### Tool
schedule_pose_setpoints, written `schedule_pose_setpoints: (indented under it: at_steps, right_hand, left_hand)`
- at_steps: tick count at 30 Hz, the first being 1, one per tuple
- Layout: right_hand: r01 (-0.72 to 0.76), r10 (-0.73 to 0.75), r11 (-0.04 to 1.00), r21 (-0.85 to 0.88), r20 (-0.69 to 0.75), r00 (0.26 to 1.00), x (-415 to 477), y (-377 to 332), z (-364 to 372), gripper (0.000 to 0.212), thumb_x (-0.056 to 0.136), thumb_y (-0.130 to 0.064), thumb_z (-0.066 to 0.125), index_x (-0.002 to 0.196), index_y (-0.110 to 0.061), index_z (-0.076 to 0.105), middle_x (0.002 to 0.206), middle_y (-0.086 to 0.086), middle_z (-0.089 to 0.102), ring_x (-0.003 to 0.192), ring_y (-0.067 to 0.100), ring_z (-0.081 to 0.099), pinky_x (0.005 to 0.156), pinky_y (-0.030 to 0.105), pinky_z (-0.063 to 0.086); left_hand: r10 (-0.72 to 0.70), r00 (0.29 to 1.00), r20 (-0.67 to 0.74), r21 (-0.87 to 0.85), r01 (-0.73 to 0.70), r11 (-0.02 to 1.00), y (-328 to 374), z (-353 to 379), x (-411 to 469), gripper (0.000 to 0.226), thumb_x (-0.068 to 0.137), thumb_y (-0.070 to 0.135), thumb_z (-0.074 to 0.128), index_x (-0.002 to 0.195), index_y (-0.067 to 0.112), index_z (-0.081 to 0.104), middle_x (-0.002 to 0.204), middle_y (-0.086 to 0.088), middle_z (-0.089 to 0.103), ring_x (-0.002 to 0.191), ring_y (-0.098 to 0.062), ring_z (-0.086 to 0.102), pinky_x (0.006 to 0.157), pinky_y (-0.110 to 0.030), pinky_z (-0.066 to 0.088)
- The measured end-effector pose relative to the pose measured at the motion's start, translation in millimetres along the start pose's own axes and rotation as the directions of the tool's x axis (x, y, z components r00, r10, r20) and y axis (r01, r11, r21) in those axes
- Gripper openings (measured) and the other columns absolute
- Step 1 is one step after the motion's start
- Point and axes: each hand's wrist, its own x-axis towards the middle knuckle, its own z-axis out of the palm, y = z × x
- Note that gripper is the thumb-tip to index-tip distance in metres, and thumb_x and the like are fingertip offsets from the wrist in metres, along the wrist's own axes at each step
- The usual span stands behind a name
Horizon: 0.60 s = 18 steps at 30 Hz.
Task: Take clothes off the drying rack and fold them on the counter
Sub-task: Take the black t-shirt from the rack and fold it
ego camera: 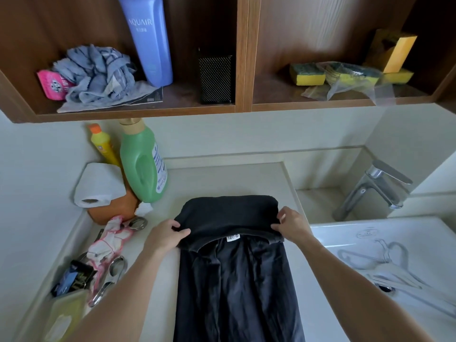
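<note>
Pinching the fold of the black garment (234, 280), left hand (164, 236) and right hand (292, 224) both clamped on it, I'd lay it level; underneath seems bunched.

free: counter (222, 178) behind garment | blocked: left, green bottle (142, 164)

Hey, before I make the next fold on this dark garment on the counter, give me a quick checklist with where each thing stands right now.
1. Left hand pinches the fold's left edge: ok.
2. Right hand pinches the fold's right edge: ok.
3. Dark garment smooth below the fold: not ok, creases show.
4. Bare counter beyond the fold: ok.
5. Green bottle apart from the cloth: ok.
6. Garment's near end, out of frame: cannot tell.
</note>
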Motion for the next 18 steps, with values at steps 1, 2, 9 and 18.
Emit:
schedule_pose_setpoints:
  at_steps: [1,2,9,18]
  right_hand:
    - [0.040,-0.041,0.999,-0.006,-0.055,0.998,-1,-3,-1,0.029,0.083,-0.036,0.075,0.100,-0.021,0.057,0.098,0.000,0.059,0.085,0.019,0.059,0.073,0.031,0.050]
    - [0.089,-0.086,0.996,0.020,-0.112,0.990,-3,-7,-1,0.028,0.084,-0.039,0.074,0.097,-0.021,0.056,0.094,-0.001,0.059,0.082,0.018,0.058,0.072,0.030,0.049]
    - [0.099,-0.140,0.989,0.112,0.465,0.874,-9,-19,3,0.019,0.087,-0.027,0.072,0.081,-0.009,0.068,0.069,0.006,0.071,0.060,0.023,0.072,0.056,0.027,0.055]
    - [-0.079,0.046,0.932,0.353,0.101,0.994,47,-33,-4,0.073,0.086,-0.015,0.072,0.142,-0.032,0.028,0.126,0.000,0.036,0.061,0.022,0.073,0.056,0.028,0.058]
  left_hand:
    - [0.034,0.997,-0.067,0.096,-0.028,0.995,4,-1,-2,0.036,0.080,0.057,0.070,0.105,0.035,0.060,0.104,0.011,0.063,0.102,-0.016,0.062,0.093,-0.036,0.049]
    - [0.098,0.985,-0.143,0.168,-0.074,0.983,8,-1,-5,0.029,0.081,0.056,0.071,0.100,0.037,0.060,0.098,0.014,0.064,0.098,-0.015,0.063,0.090,-0.036,0.049]
    - [0.330,0.915,0.233,0.083,-0.357,0.931,31,25,-19,0.006,0.087,0.029,0.070,0.084,0.033,0.067,0.078,0.012,0.071,0.065,-0.007,0.067,0.063,-0.020,0.048]
    - [-0.043,0.996,0.076,-0.575,0.079,0.814,42,13,18,0.089,0.084,0.017,0.079,0.153,0.020,0.023,0.126,0.004,0.052,0.073,-0.017,0.067,0.059,-0.027,0.049]
